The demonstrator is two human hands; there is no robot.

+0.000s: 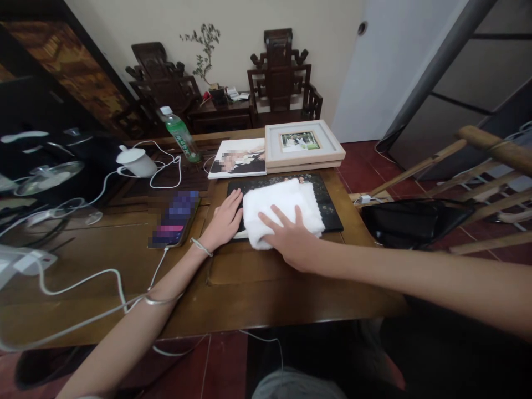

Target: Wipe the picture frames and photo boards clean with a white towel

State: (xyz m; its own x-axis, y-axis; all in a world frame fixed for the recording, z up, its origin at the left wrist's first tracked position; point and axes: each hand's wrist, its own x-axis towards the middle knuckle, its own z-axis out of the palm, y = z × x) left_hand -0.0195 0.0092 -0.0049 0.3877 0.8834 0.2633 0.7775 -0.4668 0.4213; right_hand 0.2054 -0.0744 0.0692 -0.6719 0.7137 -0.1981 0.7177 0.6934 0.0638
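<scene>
A folded white towel (286, 205) lies on a dark flat panel (332, 213), which has a printed, partly speckled surface and rests on the wooden table. My right hand (293, 238) is on top of the towel, its fingers spread and pressing into the cloth. To the left, my left hand (228, 217) lies flat with fingers stretched out at the panel's left edge. Much of the panel is hidden by the towel and my hands.
Behind the panel are a pale framed picture (272, 136) and a white photo print (222, 160). A green-labelled bottle (182, 136), a lidded white cup (139, 162), a phone (174, 219) on a cable, and a power strip (31, 263) occupy the table's left. Wooden chair bars (490, 216) stand right.
</scene>
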